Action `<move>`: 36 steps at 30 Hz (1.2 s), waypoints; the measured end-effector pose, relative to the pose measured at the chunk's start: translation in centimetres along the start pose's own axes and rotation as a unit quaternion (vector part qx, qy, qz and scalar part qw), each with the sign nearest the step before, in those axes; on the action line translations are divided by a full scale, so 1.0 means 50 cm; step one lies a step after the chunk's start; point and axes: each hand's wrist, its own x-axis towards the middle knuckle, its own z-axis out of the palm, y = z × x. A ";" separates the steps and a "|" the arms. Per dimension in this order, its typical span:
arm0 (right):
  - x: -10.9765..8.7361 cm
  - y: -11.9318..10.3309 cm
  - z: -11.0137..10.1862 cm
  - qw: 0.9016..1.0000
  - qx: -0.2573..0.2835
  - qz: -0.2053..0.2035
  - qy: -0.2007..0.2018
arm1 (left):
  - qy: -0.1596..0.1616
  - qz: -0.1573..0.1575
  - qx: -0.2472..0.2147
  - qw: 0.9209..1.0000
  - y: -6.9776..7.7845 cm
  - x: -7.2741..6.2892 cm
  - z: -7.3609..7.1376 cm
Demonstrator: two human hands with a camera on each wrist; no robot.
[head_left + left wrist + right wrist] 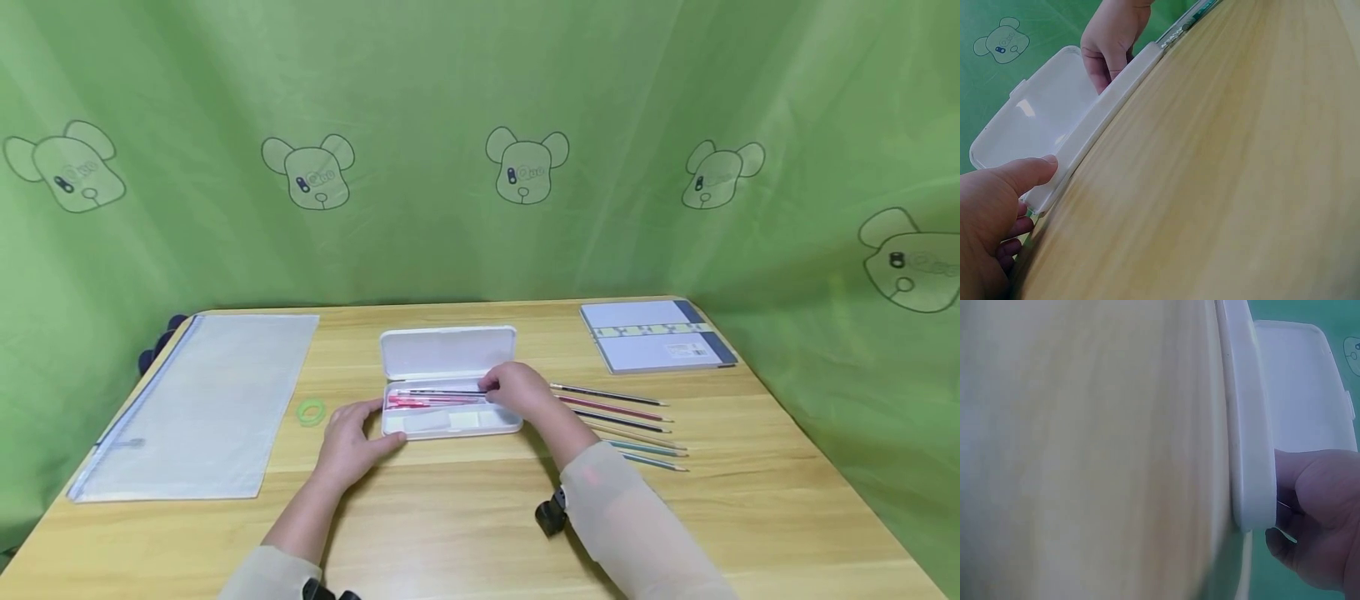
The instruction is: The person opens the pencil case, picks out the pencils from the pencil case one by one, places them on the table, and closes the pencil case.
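Observation:
A white pencil case [495, 422] lies on the table with its lid [450, 352] raised at the back. Inside are several pens, among them pink-red ones [412, 402] and a dark slim pen [442, 392], with pale white pieces [427, 421] along the front. My left hand [351, 442] holds the case's left end, thumb on the front wall and fingers at the side, as the left wrist view [985, 219] also shows. My right hand [519, 390] reaches into the right end, fingertips pinching the dark pen's end; the case wall hides part of them in the right wrist view.
Several pencils [622, 408] lie in a row right of the case, partly behind the right forearm. A notebook [652, 337] with a patterned band is at the back right. To the left lie a green ring [311, 412] and a translucent zip pouch [195, 408]. A green curtain [420, 250] stands behind.

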 end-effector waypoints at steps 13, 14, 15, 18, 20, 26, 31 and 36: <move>-0.005 0.003 -0.003 1.000 0.011 -0.013 -0.014 | 0.002 0.006 0.002 1.000 0.002 -0.004 0.001; -0.006 0.005 -0.003 1.000 0.019 -0.015 -0.014 | 0.002 0.006 0.003 1.000 0.002 -0.004 0.001; -0.008 0.008 -0.004 0.999 0.029 -0.016 -0.013 | 0.002 0.006 0.004 1.000 0.003 -0.004 0.001; -0.012 0.015 -0.008 0.998 0.054 -0.018 -0.012 | 0.004 0.007 0.003 1.000 0.003 -0.004 0.002; -0.015 0.019 -0.012 0.997 0.067 -0.022 -0.013 | 0.004 0.005 0.003 1.000 0.003 -0.004 0.002; -0.027 0.030 -0.032 0.994 0.103 -0.038 -0.012 | 0.003 0.002 0.004 1.000 0.001 -0.002 0.003; -0.042 0.041 -0.053 0.990 0.133 -0.044 -0.015 | 0.001 0.004 0.003 1.000 0.000 -0.001 0.003; -0.061 0.063 -0.076 0.988 0.149 -0.050 -0.010 | 0.000 0.004 0.005 1.000 -0.002 0.000 0.000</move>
